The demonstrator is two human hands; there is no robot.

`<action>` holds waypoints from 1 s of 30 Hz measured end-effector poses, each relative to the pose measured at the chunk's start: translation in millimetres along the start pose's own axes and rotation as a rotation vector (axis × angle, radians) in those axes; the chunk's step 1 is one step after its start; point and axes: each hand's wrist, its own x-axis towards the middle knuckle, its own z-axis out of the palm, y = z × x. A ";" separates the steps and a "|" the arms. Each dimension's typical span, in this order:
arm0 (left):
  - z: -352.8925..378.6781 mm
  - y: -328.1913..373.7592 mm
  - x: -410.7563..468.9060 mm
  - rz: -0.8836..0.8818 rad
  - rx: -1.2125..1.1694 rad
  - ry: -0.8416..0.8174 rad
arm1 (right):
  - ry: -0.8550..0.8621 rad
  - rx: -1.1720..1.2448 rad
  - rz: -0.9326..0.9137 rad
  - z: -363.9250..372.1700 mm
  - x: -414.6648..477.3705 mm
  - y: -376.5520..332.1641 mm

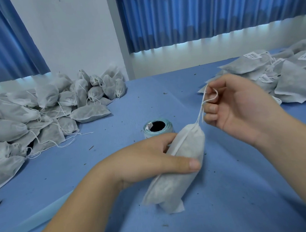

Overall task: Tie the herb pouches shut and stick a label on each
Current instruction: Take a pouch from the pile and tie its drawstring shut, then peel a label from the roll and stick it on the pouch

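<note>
A white fabric herb pouch (174,183) stands tilted over the blue table, its bottom corner near the cloth. My left hand (148,160) grips the pouch round its middle, thumb across the front. From the gathered top a thin white drawstring (201,105) runs up to my right hand (239,105), whose curled fingers hold the string looped around them, pulled taut. Just behind the pouch lies a roll of labels (157,127) with a pale blue edge and a dark core.
A heap of unlabelled pouches (38,114) with loose strings covers the table's left side. At the far right lies a pile of flat pouches bearing white labels (282,76). The blue table cloth (246,191) is flecked with herb crumbs. Blue curtains hang behind.
</note>
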 end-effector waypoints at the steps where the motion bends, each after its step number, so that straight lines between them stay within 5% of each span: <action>1: 0.7 0.7 0.0 -0.010 -0.069 -0.019 | 0.006 -0.001 -0.009 -0.2 0.5 0.1; 11: 4.0 5.8 7.3 -0.098 -0.699 -0.096 | 0.191 -0.045 -0.046 -5.1 4.7 0.0; 17: 6.1 -0.1 8.4 -0.029 -0.383 0.158 | 0.163 -0.170 -0.279 4.3 -4.6 0.4; 25: 17.0 1.1 16.7 0.107 -0.063 0.706 | -0.047 -0.827 -0.689 31.3 -25.6 25.4; 30: 16.7 6.4 19.2 0.119 -0.163 0.700 | -0.023 -0.934 -0.764 32.8 -25.8 31.0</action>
